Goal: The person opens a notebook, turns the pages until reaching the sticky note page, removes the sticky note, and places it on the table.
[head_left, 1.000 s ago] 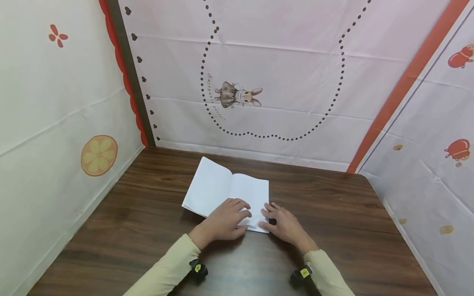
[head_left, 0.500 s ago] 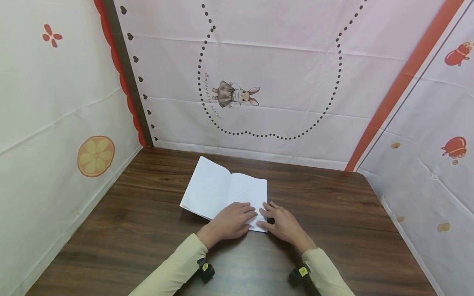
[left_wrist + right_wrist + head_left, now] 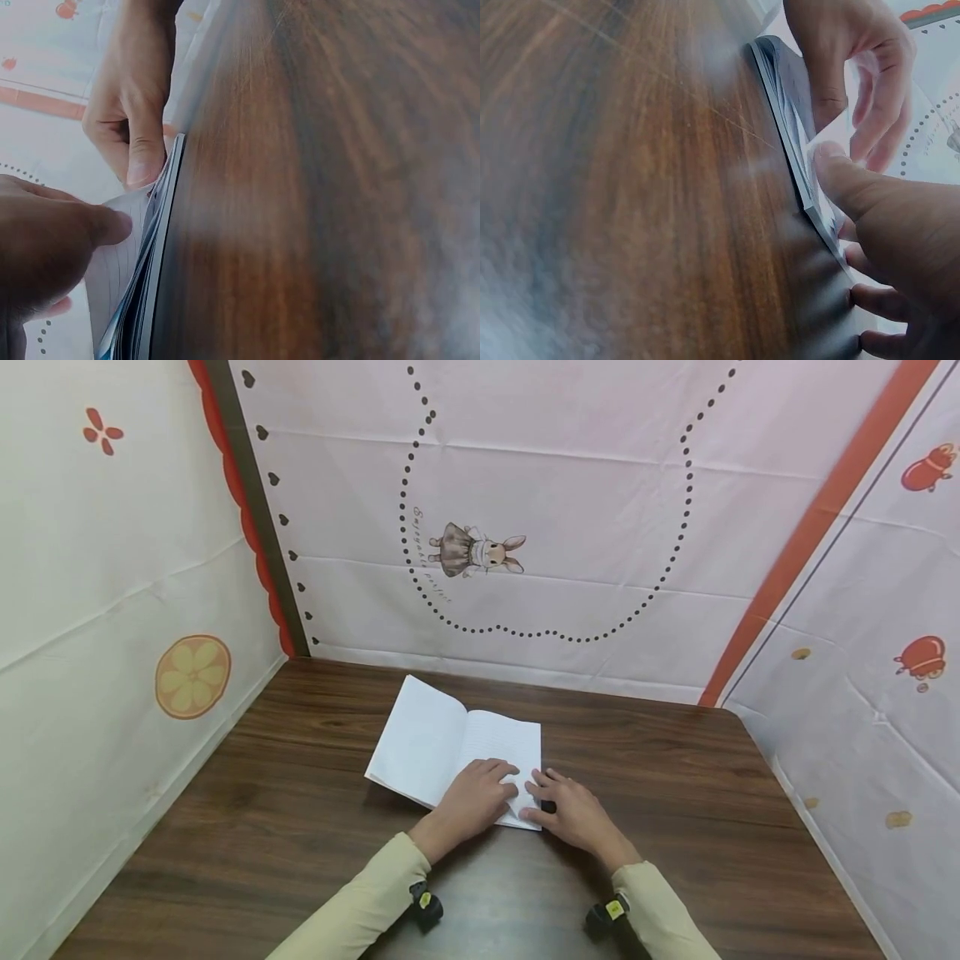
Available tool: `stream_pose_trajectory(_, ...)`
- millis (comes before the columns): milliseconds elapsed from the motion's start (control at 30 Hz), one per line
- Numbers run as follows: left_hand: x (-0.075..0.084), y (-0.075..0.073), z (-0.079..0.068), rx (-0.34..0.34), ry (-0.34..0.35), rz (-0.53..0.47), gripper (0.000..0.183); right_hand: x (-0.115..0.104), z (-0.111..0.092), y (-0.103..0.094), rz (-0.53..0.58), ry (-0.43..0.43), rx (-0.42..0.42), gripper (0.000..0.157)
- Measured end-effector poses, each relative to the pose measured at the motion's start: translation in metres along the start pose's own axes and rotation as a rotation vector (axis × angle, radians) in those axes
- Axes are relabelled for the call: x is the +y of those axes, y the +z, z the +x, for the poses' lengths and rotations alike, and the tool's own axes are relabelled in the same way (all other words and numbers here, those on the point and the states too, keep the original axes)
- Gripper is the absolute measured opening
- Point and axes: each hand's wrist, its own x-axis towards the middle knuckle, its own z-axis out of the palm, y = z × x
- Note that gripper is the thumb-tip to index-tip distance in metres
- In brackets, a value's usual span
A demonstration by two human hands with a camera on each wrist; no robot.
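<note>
An open notebook (image 3: 427,731) with white, lined pages lies on the brown table. Over the lower part of its right page is my left hand (image 3: 475,797), fingers bent and fingertips down on the paper. My right hand (image 3: 573,810) rests at the notebook's lower right corner. In the right wrist view, its thumb (image 3: 836,169) presses on the page while the other fingers spread along the edge and table. Between the two hands a raised white page corner (image 3: 838,133) shows, forming a folded flap. The left wrist view shows the page edges slightly fanned above the cover.
The wood-grain table (image 3: 675,793) surrounds the notebook. White printed cloth walls (image 3: 570,527) stand behind and on both sides. Black wrist cameras (image 3: 426,906) hang under both sleeves.
My left hand first shifted a little right and toward me, then moved back up the page. The right hand keeps its place at the corner. The notebook stays nearly still.
</note>
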Motion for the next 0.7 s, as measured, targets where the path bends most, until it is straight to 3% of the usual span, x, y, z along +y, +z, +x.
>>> stream_pose_trajectory(367,-0.003,-0.004,-0.006,0.203,-0.073,-0.067,0.009,-0.001,0.002,0.000,-0.026,0.008,0.031,0.075)
stream_pose_trajectory(700,-0.025,-0.015,-0.017,0.437,-0.240,-0.167,0.007,0.001,0.003,-0.002,-0.027,0.010,0.006,0.076)
